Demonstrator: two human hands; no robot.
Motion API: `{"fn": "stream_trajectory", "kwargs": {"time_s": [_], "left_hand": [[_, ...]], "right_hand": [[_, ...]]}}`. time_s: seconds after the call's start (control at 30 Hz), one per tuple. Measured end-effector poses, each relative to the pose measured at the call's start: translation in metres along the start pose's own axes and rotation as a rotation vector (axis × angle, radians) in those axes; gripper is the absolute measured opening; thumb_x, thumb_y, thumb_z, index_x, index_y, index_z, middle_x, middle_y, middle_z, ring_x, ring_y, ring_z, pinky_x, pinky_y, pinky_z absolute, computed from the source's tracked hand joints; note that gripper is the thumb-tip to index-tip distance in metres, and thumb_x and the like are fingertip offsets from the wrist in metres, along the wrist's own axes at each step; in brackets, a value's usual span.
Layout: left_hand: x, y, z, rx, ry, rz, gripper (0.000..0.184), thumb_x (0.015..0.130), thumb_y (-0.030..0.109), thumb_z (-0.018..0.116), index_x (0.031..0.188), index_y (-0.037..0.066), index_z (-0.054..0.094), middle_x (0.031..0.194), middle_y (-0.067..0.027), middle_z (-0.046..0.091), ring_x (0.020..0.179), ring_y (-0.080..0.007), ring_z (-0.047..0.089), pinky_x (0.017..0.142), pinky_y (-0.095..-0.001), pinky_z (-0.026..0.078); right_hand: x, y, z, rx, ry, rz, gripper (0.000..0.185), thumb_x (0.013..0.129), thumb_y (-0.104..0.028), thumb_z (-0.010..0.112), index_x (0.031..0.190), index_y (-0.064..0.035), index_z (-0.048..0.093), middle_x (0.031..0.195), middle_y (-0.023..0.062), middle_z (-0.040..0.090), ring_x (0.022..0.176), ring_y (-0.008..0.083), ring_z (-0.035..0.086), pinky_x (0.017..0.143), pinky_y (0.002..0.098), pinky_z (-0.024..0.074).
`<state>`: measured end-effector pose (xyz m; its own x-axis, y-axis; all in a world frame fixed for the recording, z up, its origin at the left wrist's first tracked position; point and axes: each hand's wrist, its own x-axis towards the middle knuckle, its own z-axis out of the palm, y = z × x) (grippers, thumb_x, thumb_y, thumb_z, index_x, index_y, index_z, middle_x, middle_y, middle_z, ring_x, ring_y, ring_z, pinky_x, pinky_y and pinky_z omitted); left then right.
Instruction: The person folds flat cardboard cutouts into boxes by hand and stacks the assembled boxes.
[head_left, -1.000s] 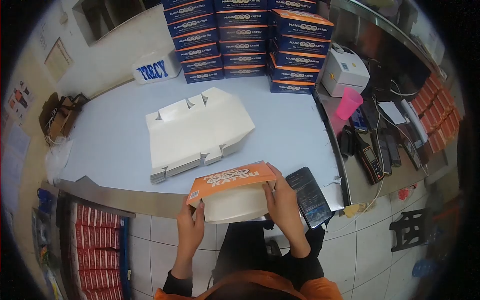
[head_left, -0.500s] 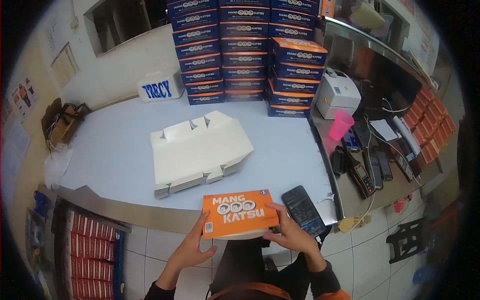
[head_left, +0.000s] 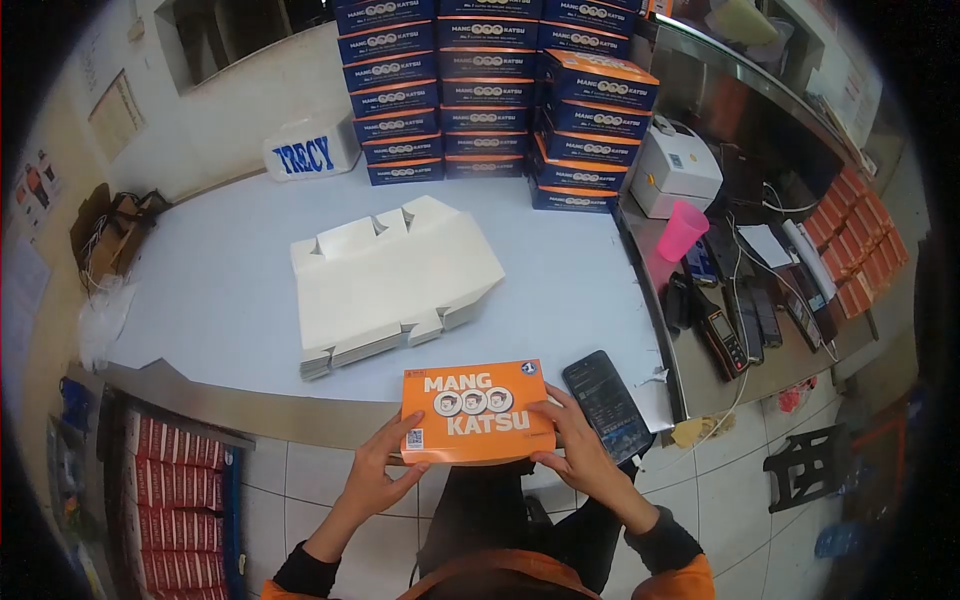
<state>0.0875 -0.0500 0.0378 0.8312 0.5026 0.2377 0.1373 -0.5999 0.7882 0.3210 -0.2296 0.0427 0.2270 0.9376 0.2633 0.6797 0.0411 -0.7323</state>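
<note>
An orange cardboard box [head_left: 485, 425], printed "MANG KATSU", is held between my two hands at the front edge of the table. Around its left end my left hand [head_left: 375, 475] is closed, thumb below the near edge. At the right end my right hand [head_left: 580, 445] grips it, fingers on the lid and thumb at the lower edge. Beyond the box lies a stack of flat white die-cut cartons [head_left: 400, 275]. A phone [head_left: 607, 405] rests on the table just right of my right hand.
Tall stacks of dark blue and orange boxes [head_left: 487, 95] stand at the back. On the right counter are a white printer [head_left: 677, 170], a pink cup [head_left: 683, 232] and several handheld devices. Red packs [head_left: 175, 500] fill a shelf at lower left.
The box's near edge has closed down, and its lid now faces me more squarely. My right fingers press further onto its right end. The view has tilted slightly downward.
</note>
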Motion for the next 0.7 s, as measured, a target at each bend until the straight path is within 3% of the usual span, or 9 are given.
{"fn": "stream_trajectory", "kwargs": {"time_s": [0.2, 0.27, 0.43, 0.5, 0.53, 0.57, 0.6, 0.7], "left_hand": [[0.004, -0.001, 0.003, -0.043, 0.064, -0.082, 0.057, 0.075, 0.007, 0.072, 0.128, 0.013, 0.053, 0.124, -0.0214, 0.053, 0.097, -0.0244, 0.064, 0.062, -0.0278, 0.059], [0.006, -0.002, 0.003, -0.033, 0.054, -0.112, 0.055, 0.074, 0.007, 0.072, 0.126, 0.013, 0.056, 0.124, -0.0192, 0.054, 0.097, -0.0228, 0.063, 0.063, -0.0269, 0.058], [0.005, -0.025, -0.003, 0.026, -0.001, -0.093, 0.053, 0.073, 0.006, 0.074, 0.123, 0.013, 0.059, 0.126, -0.0168, 0.053, 0.100, -0.0226, 0.061, 0.063, -0.0245, 0.057], [0.002, -0.041, -0.002, 0.148, -0.012, 0.148, 0.053, 0.072, 0.005, 0.074, 0.123, 0.014, 0.059, 0.131, -0.0165, 0.045, 0.109, -0.0257, 0.055, 0.074, -0.0296, 0.056], [-0.001, -0.044, -0.001, 0.148, -0.010, 0.145, 0.053, 0.072, 0.005, 0.074, 0.123, 0.014, 0.059, 0.131, -0.0165, 0.045, 0.109, -0.0257, 0.055, 0.074, -0.0296, 0.056], [-0.001, -0.045, -0.001, 0.087, -0.029, 0.107, 0.053, 0.072, 0.009, 0.075, 0.122, 0.016, 0.060, 0.135, -0.0173, 0.039, 0.113, -0.0292, 0.052, 0.083, -0.0355, 0.052], [-0.002, -0.046, -0.001, 0.026, -0.048, 0.069, 0.053, 0.072, 0.014, 0.077, 0.122, 0.018, 0.061, 0.139, -0.0181, 0.033, 0.117, -0.0327, 0.049, 0.092, -0.0414, 0.048], [0.000, -0.055, 0.000, 0.065, -0.044, 0.101, 0.058, 0.067, 0.020, 0.081, 0.121, 0.016, 0.059, 0.143, -0.0194, 0.025, 0.125, -0.0382, 0.039, 0.100, -0.0470, 0.040]], "right_hand": [[0.001, 0.002, 0.004, -0.010, 0.030, 0.068, 0.055, 0.081, -0.016, 0.068, 0.127, -0.0078, 0.040, 0.139, 0.0201, 0.031, 0.108, 0.0367, 0.056, 0.080, 0.0367, 0.0552], [0.000, 0.005, 0.008, -0.007, 0.075, 0.099, 0.058, 0.076, -0.010, 0.072, 0.126, -0.0078, 0.042, 0.132, 0.0204, 0.038, 0.115, 0.0379, 0.049, 0.093, 0.0402, 0.0482], [-0.002, 0.023, 0.010, -0.005, 0.104, 0.049, 0.048, 0.073, -0.006, 0.074, 0.116, -0.0046, 0.052, 0.124, 0.0173, 0.043, 0.105, 0.0302, 0.056, 0.085, 0.0357, 0.0550], [-0.003, 0.026, 0.006, 0.006, 0.097, 0.007, 0.045, 0.071, -0.006, 0.076, 0.111, -0.0032, 0.056, 0.121, 0.0163, 0.045, 0.102, 0.0280, 0.058, 0.083, 0.0344, 0.0565], [-0.003, 0.028, 0.005, 0.042, 0.103, 0.001, 0.038, 0.073, -0.010, 0.075, 0.107, -0.0048, 0.059, 0.119, 0.0155, 0.048, 0.099, 0.0277, 0.059, 0.081, 0.0343, 0.0541], [-0.003, 0.030, 0.004, 0.077, 0.111, -0.006, 0.031, 0.075, -0.014, 0.074, 0.103, -0.0064, 0.062, 0.117, 0.0146, 0.052, 0.096, 0.0273, 0.060, 0.079, 0.0342, 0.0517], [-0.006, 0.030, 0.002, 0.076, 0.109, -0.008, 0.031, 0.075, -0.014, 0.074, 0.103, -0.0064, 0.062, 0.117, 0.0146, 0.052, 0.096, 0.0273, 0.060, 0.079, 0.0342, 0.0517], [-0.014, 0.027, 0.001, 0.007, 0.064, 0.042, 0.031, 0.073, -0.013, 0.075, 0.101, -0.0072, 0.064, 0.113, 0.0117, 0.057, 0.098, 0.0251, 0.060, 0.083, 0.0348, 0.0504]]}}
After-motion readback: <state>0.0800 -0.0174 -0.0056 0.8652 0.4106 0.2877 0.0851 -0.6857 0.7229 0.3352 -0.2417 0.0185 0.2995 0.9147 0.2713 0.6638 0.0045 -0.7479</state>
